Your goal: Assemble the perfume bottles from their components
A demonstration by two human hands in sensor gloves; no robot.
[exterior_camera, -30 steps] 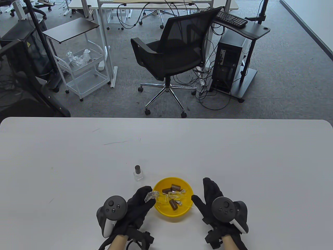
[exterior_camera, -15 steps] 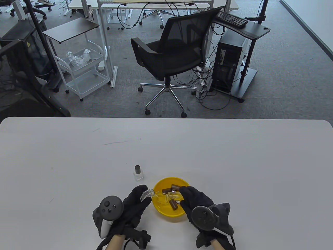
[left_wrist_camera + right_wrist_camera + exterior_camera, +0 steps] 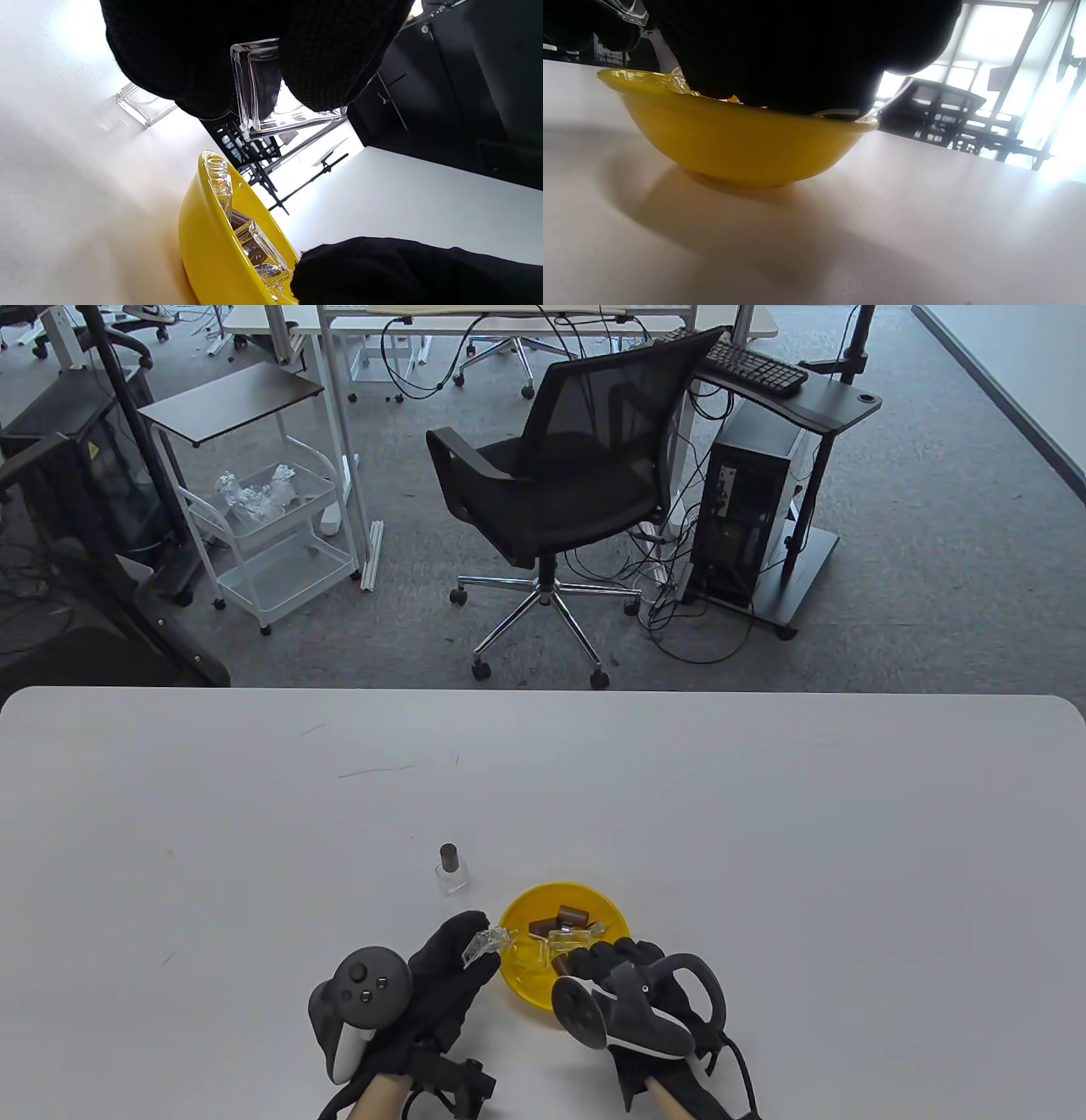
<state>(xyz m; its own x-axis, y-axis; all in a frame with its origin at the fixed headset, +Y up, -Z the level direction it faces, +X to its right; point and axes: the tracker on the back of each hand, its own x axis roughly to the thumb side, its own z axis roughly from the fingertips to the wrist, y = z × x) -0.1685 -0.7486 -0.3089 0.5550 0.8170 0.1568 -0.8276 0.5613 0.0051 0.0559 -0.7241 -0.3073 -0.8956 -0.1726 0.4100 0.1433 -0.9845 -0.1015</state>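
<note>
Glass bottle [image 3: 485, 943] in left hand [image 3: 441, 984] — neck toward yellow bowl [image 3: 519, 987]

Even, bright daylight across the overhead view, sharp throughout, with straight lines bowing at the edges. On the left wrist view the worktop [image 3: 51, 178] blows out to white glare at top left. The right wrist view is backlit: windows flare at right, the glove goes pure black, and the yellow bowl [image 3: 734, 140] throws a soft shadow forward.
</note>
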